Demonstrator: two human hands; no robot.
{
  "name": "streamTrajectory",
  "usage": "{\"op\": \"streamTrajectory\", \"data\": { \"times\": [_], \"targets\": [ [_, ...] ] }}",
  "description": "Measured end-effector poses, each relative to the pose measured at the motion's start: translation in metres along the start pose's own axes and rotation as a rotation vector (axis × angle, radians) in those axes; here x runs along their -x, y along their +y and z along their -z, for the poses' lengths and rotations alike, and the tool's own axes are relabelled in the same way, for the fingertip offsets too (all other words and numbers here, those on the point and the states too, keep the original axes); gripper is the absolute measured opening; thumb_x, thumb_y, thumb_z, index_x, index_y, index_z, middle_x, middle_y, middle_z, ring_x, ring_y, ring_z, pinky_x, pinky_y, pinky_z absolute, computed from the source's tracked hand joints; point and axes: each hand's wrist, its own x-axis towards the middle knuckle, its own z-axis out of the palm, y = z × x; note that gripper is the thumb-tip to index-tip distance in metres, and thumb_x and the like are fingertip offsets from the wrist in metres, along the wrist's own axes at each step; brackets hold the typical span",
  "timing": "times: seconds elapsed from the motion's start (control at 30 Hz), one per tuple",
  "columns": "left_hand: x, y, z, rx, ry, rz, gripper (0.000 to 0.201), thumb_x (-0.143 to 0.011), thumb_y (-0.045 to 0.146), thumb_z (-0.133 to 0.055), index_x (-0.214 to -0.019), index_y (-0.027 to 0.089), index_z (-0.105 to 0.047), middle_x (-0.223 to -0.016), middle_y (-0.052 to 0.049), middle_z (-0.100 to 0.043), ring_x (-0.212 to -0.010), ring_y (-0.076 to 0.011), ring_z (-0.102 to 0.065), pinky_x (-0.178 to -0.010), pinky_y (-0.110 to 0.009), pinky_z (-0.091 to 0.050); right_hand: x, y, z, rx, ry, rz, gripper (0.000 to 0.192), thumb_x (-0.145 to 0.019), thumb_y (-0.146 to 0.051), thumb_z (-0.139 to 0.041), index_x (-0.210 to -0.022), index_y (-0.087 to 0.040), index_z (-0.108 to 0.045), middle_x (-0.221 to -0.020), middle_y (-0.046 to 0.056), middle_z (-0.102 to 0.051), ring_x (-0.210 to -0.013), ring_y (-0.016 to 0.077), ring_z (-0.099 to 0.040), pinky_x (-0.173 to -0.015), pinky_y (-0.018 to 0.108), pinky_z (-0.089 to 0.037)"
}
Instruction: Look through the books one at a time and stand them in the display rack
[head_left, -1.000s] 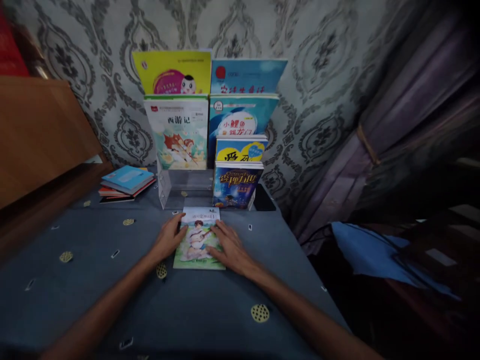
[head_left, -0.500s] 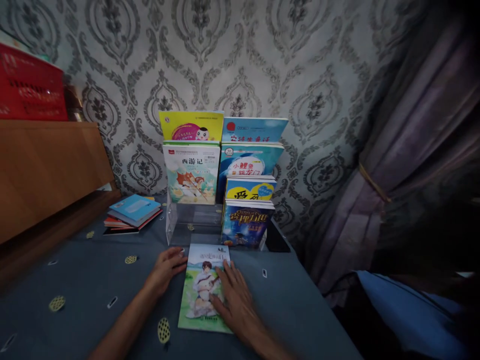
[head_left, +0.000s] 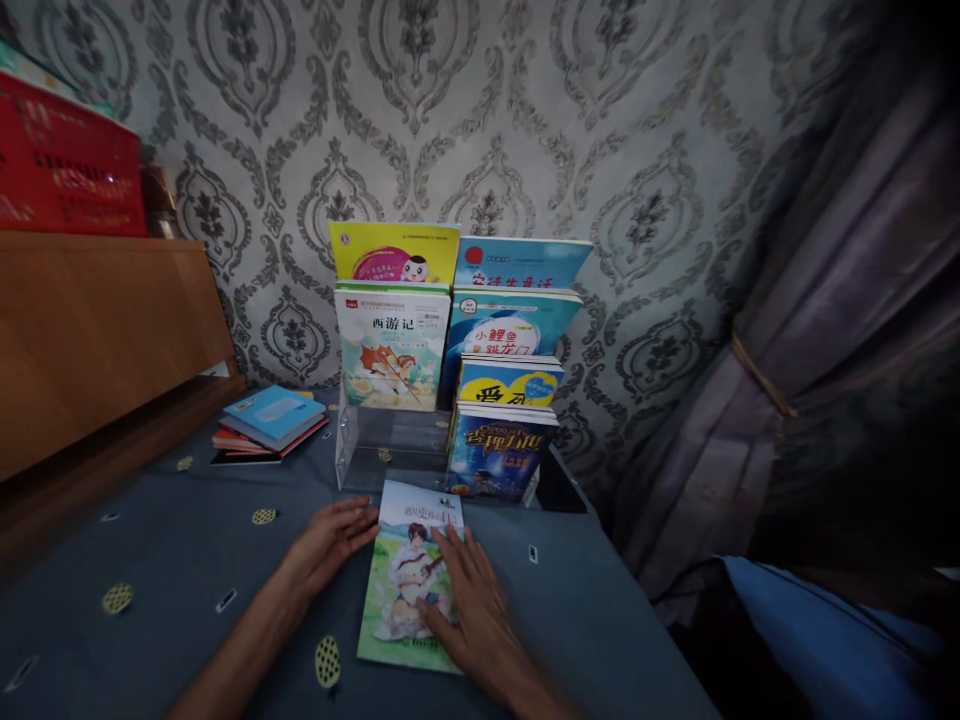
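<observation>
My right hand [head_left: 469, 612] lies flat and open on the green picture book [head_left: 411, 572], which rests on the table [head_left: 172, 560] just before the acrylic rack [head_left: 390, 448], long axis pointing at it; my open left hand [head_left: 330, 540] touches its left edge.

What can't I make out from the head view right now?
- Yellow book and back blue book: lower covers hidden by the books in front.
- Green-cover book: right part covered by the right hand.
- Stack of books: titles too small.
- Black object: too dark to identify.
</observation>
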Motion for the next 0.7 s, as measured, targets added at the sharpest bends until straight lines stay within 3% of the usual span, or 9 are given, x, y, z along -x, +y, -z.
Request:
{"op": "streamTrajectory", "data": {
  "times": [0.13, 0.33, 0.53, 0.7],
  "targets": [
    [-0.004, -0.002, 0.003, -0.039, -0.048, 0.022, 0.013, -0.080, 0.005, -0.074, -0.092, 0.011, -0.071, -0.084, -0.011, -0.076, -0.078, -0.0173, -0.074, -0.073, -0.025, -0.058, 0.001, -0.004, 0.004, -0.003, -0.013, 0.010, 0.073, -0.097, -0.053, -0.051, -0.161, -0.024, -0.029, -0.166, 0.010, -0.026, -0.153, 0.0384, -0.017, -0.120, 0.063, -0.031],
    [0.004, -0.016, -0.006, -0.204, -0.280, 0.000, 0.029, -0.072, 0.028, -0.087, -0.090, 0.010, -0.074, -0.086, -0.012, -0.078, -0.077, -0.0197, -0.074, -0.070, -0.024, -0.056, 0.001, -0.006, 0.005, 0.008, -0.043, 0.024, 0.073, -0.098, -0.055, -0.048, -0.160, -0.022, -0.031, -0.165, 0.012, -0.028, -0.154, 0.0380, -0.019, -0.121, 0.062, -0.029],
    [0.005, -0.026, -0.008, -0.146, -0.259, 0.021, 0.028, -0.072, 0.029, -0.085, -0.091, 0.012, -0.073, -0.081, -0.010, -0.078, -0.072, -0.0230, -0.075, -0.062, -0.027, -0.058, 0.003, -0.001, -0.001, -0.035, 0.032, 0.025, 0.068, -0.099, -0.051, -0.048, -0.159, -0.023, -0.032, -0.167, 0.014, -0.026, -0.153, 0.0351, -0.025, -0.120, 0.057, -0.034],
    [0.007, -0.024, -0.009, -0.015, -0.239, -0.013, 0.022, -0.075, 0.022, -0.083, -0.091, 0.012, -0.073, -0.086, -0.011, -0.079, -0.083, -0.0251, -0.077, -0.073, -0.030, -0.061, 0.004, 0.001, -0.003, -0.214, 0.139, -0.093, 0.068, -0.101, -0.049, -0.042, -0.161, -0.021, -0.023, -0.170, 0.013, -0.018, -0.154, 0.0301, -0.025, -0.120, 0.050, -0.037]
  ]
}}
